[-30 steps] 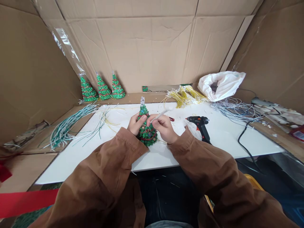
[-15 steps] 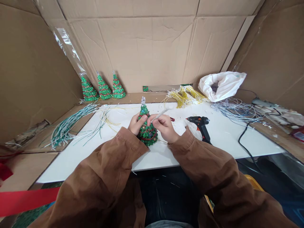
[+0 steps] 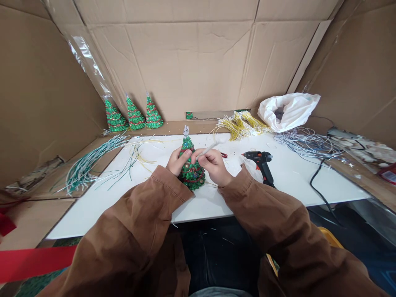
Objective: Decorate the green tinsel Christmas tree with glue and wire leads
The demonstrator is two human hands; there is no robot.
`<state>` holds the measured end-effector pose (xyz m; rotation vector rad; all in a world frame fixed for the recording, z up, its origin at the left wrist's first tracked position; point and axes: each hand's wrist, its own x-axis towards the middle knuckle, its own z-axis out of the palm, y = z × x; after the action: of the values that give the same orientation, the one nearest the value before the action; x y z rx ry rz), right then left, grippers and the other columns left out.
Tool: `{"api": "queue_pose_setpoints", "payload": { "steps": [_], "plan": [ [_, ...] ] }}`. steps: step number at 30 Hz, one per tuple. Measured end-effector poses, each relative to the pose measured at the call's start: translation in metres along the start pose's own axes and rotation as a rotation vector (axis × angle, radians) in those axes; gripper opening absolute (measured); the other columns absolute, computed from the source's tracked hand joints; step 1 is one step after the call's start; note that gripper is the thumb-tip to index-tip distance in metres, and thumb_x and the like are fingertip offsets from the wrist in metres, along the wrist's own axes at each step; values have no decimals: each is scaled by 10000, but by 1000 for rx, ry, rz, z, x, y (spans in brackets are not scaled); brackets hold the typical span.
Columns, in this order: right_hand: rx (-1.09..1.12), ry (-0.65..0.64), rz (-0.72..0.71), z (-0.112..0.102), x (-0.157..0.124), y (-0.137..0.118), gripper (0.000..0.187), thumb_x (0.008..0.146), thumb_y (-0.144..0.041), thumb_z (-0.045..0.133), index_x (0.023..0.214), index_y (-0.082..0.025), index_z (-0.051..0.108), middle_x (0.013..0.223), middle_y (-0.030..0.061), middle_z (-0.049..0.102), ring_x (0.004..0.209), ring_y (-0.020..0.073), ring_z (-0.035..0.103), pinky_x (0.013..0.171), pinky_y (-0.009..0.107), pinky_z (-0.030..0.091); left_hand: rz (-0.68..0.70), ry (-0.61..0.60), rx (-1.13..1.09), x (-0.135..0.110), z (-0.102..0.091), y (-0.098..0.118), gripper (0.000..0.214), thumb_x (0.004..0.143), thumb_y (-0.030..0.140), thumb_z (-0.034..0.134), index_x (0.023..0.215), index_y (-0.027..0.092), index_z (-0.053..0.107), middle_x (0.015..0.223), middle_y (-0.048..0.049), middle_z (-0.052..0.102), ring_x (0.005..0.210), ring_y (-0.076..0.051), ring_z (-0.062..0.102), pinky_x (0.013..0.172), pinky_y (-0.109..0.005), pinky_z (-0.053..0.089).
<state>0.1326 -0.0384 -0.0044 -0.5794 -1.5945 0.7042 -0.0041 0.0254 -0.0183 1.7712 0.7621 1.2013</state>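
Observation:
A small green Christmas tree (image 3: 192, 178) with red garlands, gold beads and a clear topper stands upright near the front of the white board. My left hand (image 3: 178, 161) is closed around its left side, the thumb pressed on the front. Close against the tree's right side, my right hand (image 3: 215, 166) pinches a thin pale stick (image 3: 209, 148) with a rounded white end. The white end points up and away to the right; the stick's lower end is partly hidden by my fingers. Just beyond that hand lies a small red tool (image 3: 224, 155), mostly covered.
A black glue gun (image 3: 261, 163) lies to the right, its cord (image 3: 317, 185) trailing off the front. Behind are yellow wires (image 3: 239, 125), a white bag (image 3: 291, 110) and a coil of bluish wire (image 3: 306, 142). Green wires (image 3: 89, 165) and three finished-looking trees (image 3: 135, 113) stand left.
Almost nothing differs. Both hands keep their hold on the tree and the stick, and the whole view has shifted very slightly.

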Motion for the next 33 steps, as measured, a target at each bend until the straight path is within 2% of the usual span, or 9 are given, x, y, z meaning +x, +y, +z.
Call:
{"api": "queue_pose_setpoints", "payload": {
  "steps": [7, 22, 33],
  "plan": [
    [46, -25, -34, -1, 1, 0, 431, 849, -533, 485, 650, -161, 569, 598, -9, 500, 562, 102, 433, 577, 257, 360, 8, 3, 10, 0, 1, 5, 571, 628, 730, 547, 654, 160, 565, 627, -12, 557, 632, -150, 501, 649, -279, 433],
    [47, -31, -57, -1, 1, 1, 438, 854, -531, 479, 639, -159, 563, 594, -6, 504, 554, 100, 424, 567, 255, 360, 43, 1, 11, 1, -2, -3, 572, 644, 708, 556, 725, 143, 599, 687, -29, 610, 689, -168, 550, 683, -285, 451],
    [38, -40, -41, 0, 2, 0, 463, 842, -570, 467, 633, -165, 550, 580, -10, 486, 555, 106, 421, 574, 264, 358, 45, -12, 6, 1, -1, -4, 529, 666, 679, 556, 677, 150, 566, 623, -4, 551, 628, -140, 497, 624, -268, 419]
  ]
}}
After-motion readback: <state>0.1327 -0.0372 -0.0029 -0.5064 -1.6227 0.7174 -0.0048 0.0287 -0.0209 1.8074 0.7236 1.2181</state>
